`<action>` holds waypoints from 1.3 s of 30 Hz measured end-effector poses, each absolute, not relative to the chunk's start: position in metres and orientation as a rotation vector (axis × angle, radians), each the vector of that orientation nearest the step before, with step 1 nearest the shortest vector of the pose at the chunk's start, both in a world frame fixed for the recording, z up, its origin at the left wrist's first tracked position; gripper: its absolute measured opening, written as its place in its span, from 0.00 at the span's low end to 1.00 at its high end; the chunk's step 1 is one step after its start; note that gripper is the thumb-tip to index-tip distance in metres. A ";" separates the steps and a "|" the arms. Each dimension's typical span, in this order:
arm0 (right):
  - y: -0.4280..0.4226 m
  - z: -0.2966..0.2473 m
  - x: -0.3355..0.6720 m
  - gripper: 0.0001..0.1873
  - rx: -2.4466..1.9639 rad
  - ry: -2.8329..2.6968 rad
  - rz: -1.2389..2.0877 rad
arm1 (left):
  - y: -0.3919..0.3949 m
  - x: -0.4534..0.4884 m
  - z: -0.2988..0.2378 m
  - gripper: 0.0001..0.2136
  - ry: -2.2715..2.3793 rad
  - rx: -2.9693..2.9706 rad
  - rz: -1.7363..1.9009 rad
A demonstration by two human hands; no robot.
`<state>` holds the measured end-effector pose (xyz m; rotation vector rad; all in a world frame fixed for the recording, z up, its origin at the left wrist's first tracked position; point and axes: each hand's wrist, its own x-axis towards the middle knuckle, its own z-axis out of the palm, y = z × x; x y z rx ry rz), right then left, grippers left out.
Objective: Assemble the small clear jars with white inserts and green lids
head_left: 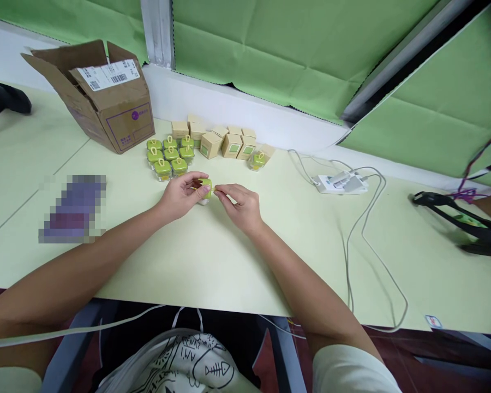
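Observation:
My left hand (179, 197) is closed around a small green-lidded container (206, 184), which is tipped on its side with the lid toward the right. The thumb and fingertips of my right hand (242, 206) pinch the pale yellow loop on that lid. Beneath the container a small whitish thing shows, too covered to name. Just beyond my left hand stand several like green-lidded clear containers (171, 154) in tight rows, their loops upright. Another green-lidded container (258, 159) sits farther right, beside a small tan box.
Several small tan boxes (231, 145) line the back of the table (188, 262). A large open cardboard box (106, 103) stands at the back left. At left lies a pixelated dark object (76, 210). A white power strip (340, 183) trails cables rightward; black-framed items (462, 218) are far right.

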<state>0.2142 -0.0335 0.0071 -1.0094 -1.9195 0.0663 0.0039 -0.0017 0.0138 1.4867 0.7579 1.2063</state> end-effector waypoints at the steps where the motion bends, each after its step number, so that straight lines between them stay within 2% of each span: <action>1: -0.034 0.008 0.214 0.12 -1.015 -1.916 0.070 | -0.002 0.004 0.014 0.28 0.757 1.485 1.207; 10: -0.040 0.014 0.206 0.12 -1.036 -1.775 0.261 | -0.005 0.004 0.017 0.31 0.734 1.399 1.137; 21: -0.036 0.008 0.200 0.17 -1.018 -1.574 0.559 | -0.004 0.005 0.018 0.28 0.760 1.282 1.171; 27: -0.033 0.002 0.201 0.16 -1.041 -1.562 0.562 | -0.005 0.003 0.020 0.24 0.718 1.327 1.114; 32: -0.033 0.001 0.204 0.14 -1.001 -1.648 0.504 | -0.001 0.000 0.017 0.24 0.754 1.396 1.095; 35: -0.034 0.002 0.204 0.18 -0.969 -1.725 0.490 | 0.000 0.001 0.015 0.23 0.754 1.437 1.084; 39: -0.038 0.004 0.205 0.31 -0.989 -1.908 0.318 | -0.003 0.003 0.015 0.19 0.714 1.536 1.077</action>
